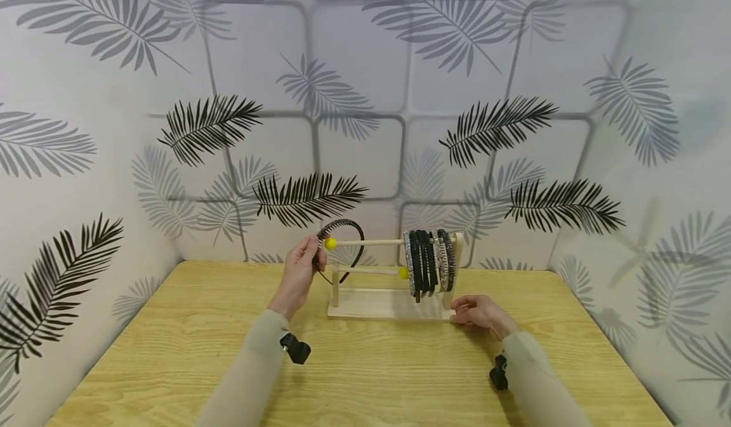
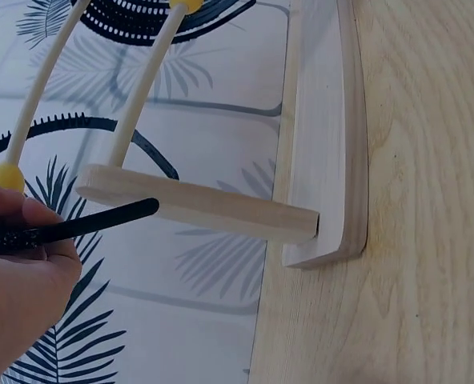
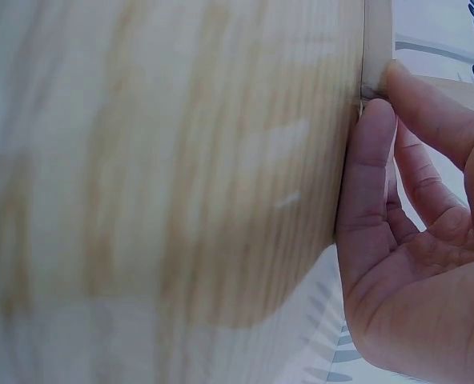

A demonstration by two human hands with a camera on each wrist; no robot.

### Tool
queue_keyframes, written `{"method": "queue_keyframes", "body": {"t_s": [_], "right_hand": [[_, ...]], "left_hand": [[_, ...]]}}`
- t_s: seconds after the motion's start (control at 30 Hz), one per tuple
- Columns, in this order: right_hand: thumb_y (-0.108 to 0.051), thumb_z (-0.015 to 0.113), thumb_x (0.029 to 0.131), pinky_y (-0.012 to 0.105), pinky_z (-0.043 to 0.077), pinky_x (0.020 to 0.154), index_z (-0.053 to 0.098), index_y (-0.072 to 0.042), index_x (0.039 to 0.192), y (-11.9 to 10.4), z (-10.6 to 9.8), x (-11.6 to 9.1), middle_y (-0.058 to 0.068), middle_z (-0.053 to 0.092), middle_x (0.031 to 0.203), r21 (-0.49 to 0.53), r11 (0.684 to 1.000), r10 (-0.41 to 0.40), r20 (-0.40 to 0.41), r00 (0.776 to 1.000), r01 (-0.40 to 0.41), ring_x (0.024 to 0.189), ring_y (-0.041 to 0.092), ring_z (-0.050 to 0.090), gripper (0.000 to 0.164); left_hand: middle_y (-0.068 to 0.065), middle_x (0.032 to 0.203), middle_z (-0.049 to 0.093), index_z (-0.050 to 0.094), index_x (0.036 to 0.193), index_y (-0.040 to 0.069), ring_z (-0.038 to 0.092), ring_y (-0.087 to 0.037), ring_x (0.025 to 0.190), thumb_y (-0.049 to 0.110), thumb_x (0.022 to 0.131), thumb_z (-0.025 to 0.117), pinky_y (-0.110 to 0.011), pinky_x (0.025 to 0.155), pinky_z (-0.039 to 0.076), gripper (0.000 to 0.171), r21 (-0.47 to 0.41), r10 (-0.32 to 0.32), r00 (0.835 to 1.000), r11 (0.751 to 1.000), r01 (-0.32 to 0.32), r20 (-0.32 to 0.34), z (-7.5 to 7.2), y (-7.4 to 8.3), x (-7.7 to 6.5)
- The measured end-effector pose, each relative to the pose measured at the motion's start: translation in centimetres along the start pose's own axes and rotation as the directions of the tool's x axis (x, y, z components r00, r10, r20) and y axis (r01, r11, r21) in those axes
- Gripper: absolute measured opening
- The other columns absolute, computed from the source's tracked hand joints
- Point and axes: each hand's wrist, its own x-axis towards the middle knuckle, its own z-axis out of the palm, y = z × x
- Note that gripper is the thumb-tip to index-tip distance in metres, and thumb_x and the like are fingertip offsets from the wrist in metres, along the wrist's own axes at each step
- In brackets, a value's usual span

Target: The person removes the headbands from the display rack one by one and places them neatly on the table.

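Note:
My left hand (image 1: 297, 271) grips a thin black toothed headband (image 1: 362, 240) near one end, at the left of a pale wooden rack (image 1: 377, 306). Its arc stands around the yellow ball (image 1: 330, 243) that tips the rack's upper rod (image 1: 374, 242). In the left wrist view, one dark headband end (image 2: 109, 218) juts from the fingers and overlaps the short wooden upright (image 2: 197, 204). My right hand (image 1: 482, 313) holds the right end of the rack's base, thumb and fingertips at its edge.
Several black and silvery headbands (image 1: 425, 262) hang bunched at the rack's right side. A second yellow ball (image 1: 403, 273) ends the lower rod beside them. The rack stands on a wood-grain table (image 1: 365, 363), with leaf-patterned walls (image 1: 365, 160) behind and at both sides.

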Motion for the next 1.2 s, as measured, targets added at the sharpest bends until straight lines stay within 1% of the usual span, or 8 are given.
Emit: {"method": "queue_keyframes", "body": {"t_s": [0.2,0.33,0.6,0.73,0.9,1.03,1.13,1.2], "right_hand": [[-0.006,0.072,0.088,0.027,0.054,0.064,0.062,0.004,0.116,-0.1,0.1,0.1,0.006,0.064,0.094,0.006,1.0,-0.002,0.007,1.0,0.002,0.075,0.012,0.06,0.032],[-0.006,0.072,0.088,0.027,0.053,0.064,0.062,0.004,0.117,-0.1,0.2,0.2,0.006,0.064,0.095,0.008,1.0,-0.004,0.011,1.0,0.004,0.076,0.012,0.06,0.033],[-0.006,0.071,0.089,0.027,0.054,0.065,0.061,0.005,0.118,0.2,0.0,0.0,0.007,0.063,0.095,0.01,1.0,-0.006,0.013,1.0,0.006,0.077,0.012,0.061,0.032],[-0.006,0.072,0.088,0.03,0.056,0.069,0.06,0.005,0.119,0.3,0.0,-0.1,0.011,0.066,0.102,0.014,1.0,-0.002,0.015,1.0,0.001,0.078,0.013,0.065,0.035],[-0.007,0.072,0.088,0.032,0.057,0.072,0.059,0.006,0.122,-0.1,0.5,-0.1,0.015,0.065,0.106,0.003,1.0,-0.012,0.028,1.0,0.012,0.081,0.014,0.067,0.039],[-0.006,0.071,0.088,0.032,0.057,0.072,0.058,0.007,0.122,-0.1,0.6,-0.1,0.014,0.065,0.104,0.009,1.0,-0.012,0.037,0.999,0.011,0.081,0.014,0.067,0.039],[-0.005,0.071,0.088,0.031,0.057,0.072,0.059,0.007,0.121,-0.1,0.5,-0.1,0.012,0.065,0.101,0.019,1.0,-0.005,0.03,1.0,0.004,0.08,0.015,0.066,0.037],[-0.005,0.071,0.088,0.03,0.057,0.071,0.059,0.006,0.121,-0.1,0.4,-0.1,0.011,0.065,0.1,0.021,1.0,-0.005,0.025,1.0,0.004,0.079,0.015,0.065,0.037]], "left_hand": [[0.001,0.07,0.045,0.055,0.124,0.004,0.041,-0.015,0.066,0.038,0.106,0.038,-0.026,0.065,0.04,0.043,0.012,0.005,1.0,1.0,-0.005,0.012,-0.6,0.1,0.5],[-0.001,0.073,0.045,0.056,0.122,0.006,0.042,-0.016,0.069,0.037,0.106,0.038,-0.027,0.066,0.04,0.04,0.016,-0.002,1.0,1.0,0.002,-0.003,-0.6,0.0,0.6],[-0.001,0.079,0.056,0.055,0.128,-0.001,0.054,-0.014,0.075,0.033,0.106,0.039,-0.029,0.071,0.045,0.043,0.018,-0.018,0.999,1.0,0.019,-0.041,0.2,-0.6,0.4],[0.0,0.082,0.059,0.057,0.116,0.0,0.056,-0.015,0.079,0.031,0.106,0.041,-0.031,0.075,0.047,0.036,0.021,-0.022,0.997,0.999,0.024,-0.073,0.0,-1.1,0.2],[-0.001,0.085,0.061,0.057,0.102,0.002,0.057,-0.017,0.086,0.029,0.106,0.044,-0.03,0.08,0.049,0.03,0.072,-0.035,0.992,0.996,0.043,-0.117,-1.2,-1.0,-0.3],[0.004,0.085,0.064,0.058,0.108,-0.004,0.061,-0.014,0.087,0.025,0.105,0.047,-0.027,0.08,0.049,0.031,0.109,-0.061,0.991,0.991,0.074,-0.118,-1.9,-0.6,-0.8],[0.006,0.089,0.068,0.057,0.119,-0.006,0.064,-0.011,0.088,0.023,0.104,0.049,-0.025,0.08,0.05,0.033,0.144,-0.08,0.993,0.985,0.092,-0.084,-2.5,-0.4,-0.9],[0.007,0.093,0.069,0.057,0.122,-0.004,0.065,-0.01,0.089,0.022,0.104,0.05,-0.025,0.081,0.05,0.032,0.18,-0.085,0.995,0.979,0.094,-0.057,-3.1,-0.4,-1.0]]}}
